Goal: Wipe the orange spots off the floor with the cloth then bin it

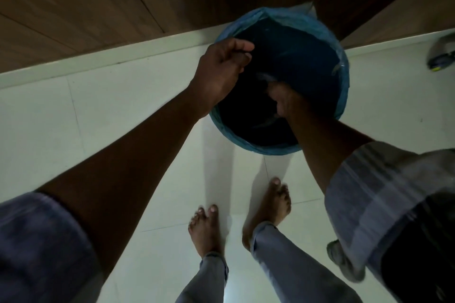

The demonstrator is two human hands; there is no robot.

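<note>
A round bin (343, 74) lined with a blue plastic bag stands on the pale tiled floor against a wooden wall. My left hand (219, 74) is over the bin's left rim, its fingers pinched shut on the edge of the bag. My right hand (285, 103) reaches down inside the dark bin and is blurred. A small pale grey piece, which looks like the cloth (267, 77), sticks out at its fingertips. The bottom of the bin is too dark to make out.
My bare feet (205, 229) stand on the white tiles just in front of the bin. A grey object (440, 54) lies on the floor at the right edge. A wooden wall (98, 7) runs behind the bin.
</note>
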